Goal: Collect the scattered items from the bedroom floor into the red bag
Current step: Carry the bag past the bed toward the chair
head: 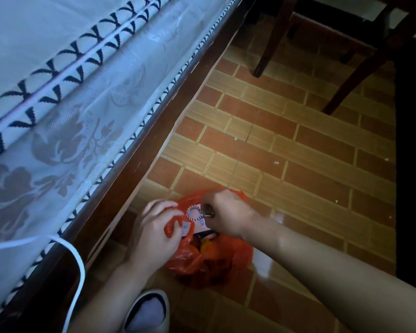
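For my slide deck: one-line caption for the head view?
Beside the bed, left hand holds the red bag open while right hand lowers a braided loop in.

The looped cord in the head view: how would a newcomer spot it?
Beside the wooden bed frame, find the red bag on the tiled floor. Over its mouth, the right hand pinches a small looped cord, black-and-white braided unlike the plain red plastic.

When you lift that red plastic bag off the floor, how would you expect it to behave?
The red bag looks thin and crinkled, so it would probably sag around its contents. The left hand bunches its rim easily, suggesting it is floppy. It is probably light, and sharp items might tear it.
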The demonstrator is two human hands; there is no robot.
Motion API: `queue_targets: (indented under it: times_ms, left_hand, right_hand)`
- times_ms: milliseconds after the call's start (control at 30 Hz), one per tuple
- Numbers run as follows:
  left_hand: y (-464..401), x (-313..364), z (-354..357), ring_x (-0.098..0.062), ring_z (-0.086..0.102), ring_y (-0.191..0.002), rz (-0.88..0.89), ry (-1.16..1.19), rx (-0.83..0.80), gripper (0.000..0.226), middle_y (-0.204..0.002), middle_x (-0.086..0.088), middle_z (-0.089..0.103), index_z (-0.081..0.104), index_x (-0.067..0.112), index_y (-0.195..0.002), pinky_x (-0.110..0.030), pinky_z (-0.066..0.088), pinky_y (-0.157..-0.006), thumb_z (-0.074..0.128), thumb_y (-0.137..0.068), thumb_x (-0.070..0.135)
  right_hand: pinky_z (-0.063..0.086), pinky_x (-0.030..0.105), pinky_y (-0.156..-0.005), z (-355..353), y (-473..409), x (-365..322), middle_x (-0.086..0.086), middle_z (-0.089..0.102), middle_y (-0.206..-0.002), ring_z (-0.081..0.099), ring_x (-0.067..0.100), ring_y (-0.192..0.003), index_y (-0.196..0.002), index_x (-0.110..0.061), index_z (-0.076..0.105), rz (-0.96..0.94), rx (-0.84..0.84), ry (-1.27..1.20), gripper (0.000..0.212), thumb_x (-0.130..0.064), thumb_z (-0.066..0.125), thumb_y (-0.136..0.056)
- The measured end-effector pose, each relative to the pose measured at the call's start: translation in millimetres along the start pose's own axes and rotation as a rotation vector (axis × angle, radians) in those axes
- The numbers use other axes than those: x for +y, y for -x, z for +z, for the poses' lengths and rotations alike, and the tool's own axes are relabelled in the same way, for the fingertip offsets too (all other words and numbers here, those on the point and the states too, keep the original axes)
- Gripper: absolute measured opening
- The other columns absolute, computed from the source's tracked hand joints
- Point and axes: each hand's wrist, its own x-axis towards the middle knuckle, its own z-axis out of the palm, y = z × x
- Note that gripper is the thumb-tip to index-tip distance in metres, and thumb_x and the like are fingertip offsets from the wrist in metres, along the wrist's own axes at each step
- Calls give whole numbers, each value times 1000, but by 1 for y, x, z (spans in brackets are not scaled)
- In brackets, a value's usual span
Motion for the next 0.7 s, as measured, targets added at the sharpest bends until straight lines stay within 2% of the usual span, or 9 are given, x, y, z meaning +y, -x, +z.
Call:
queue_targets:
  times_ms: [100,233,333,433,533,600,700]
  left_hand:
    - [0,-2,4,-12,52,-122,-32,-8,-6,16,-120,10,66,79,20,-104,-30,41,-97,69,-92,15]
    - [-2,-2,7,-11,53,-121,-12,2,-12,18,-119,12,66,79,20,-105,-32,46,-98,68,-91,16]
    - [-2,-1,8,-11,53,-122,-5,15,-27,20,-120,13,65,78,22,-104,-33,46,-99,64,-91,26]
    - [-1,-1,10,-11,52,-123,18,19,-46,19,-120,14,64,77,22,-106,-34,49,-100,70,-89,26]
    - [-1,1,10,-9,49,-126,20,26,-104,30,-125,15,60,74,24,-114,-30,46,-100,76,-85,30]
    - [-1,3,9,-8,46,-129,45,7,-154,37,-130,16,55,71,27,-119,-28,46,-102,77,-83,30]
    - [-1,5,9,-6,41,-133,66,-40,-204,43,-136,17,48,67,33,-123,-28,44,-103,77,-82,26]
  right_hand:
    - [43,31,-68,17,5,-2,8,70,-96,65,29,-89,-92,-16,68,-24,-130,88,11,-17,73,-82]
    - [40,29,-72,26,8,0,7,71,-104,65,29,-97,-105,-15,73,-86,-171,106,17,-20,73,-89]
    - [51,35,-81,21,8,9,7,69,-112,65,30,-103,-110,-16,72,-74,-130,82,20,-16,68,-90]
    - [47,33,-80,9,11,19,5,64,-121,64,29,-105,-118,-18,69,-32,-45,94,29,-11,61,-91]
    - [54,41,-78,1,12,29,2,55,-119,62,32,-101,-123,-19,63,-9,48,127,34,-14,62,-89]
    - [54,45,-78,1,13,35,2,47,-117,57,32,-106,-124,-18,59,25,78,154,37,-19,65,-88]
    - [53,45,-87,6,16,37,3,40,-123,49,29,-112,-132,-19,51,41,83,191,52,-35,72,-88]
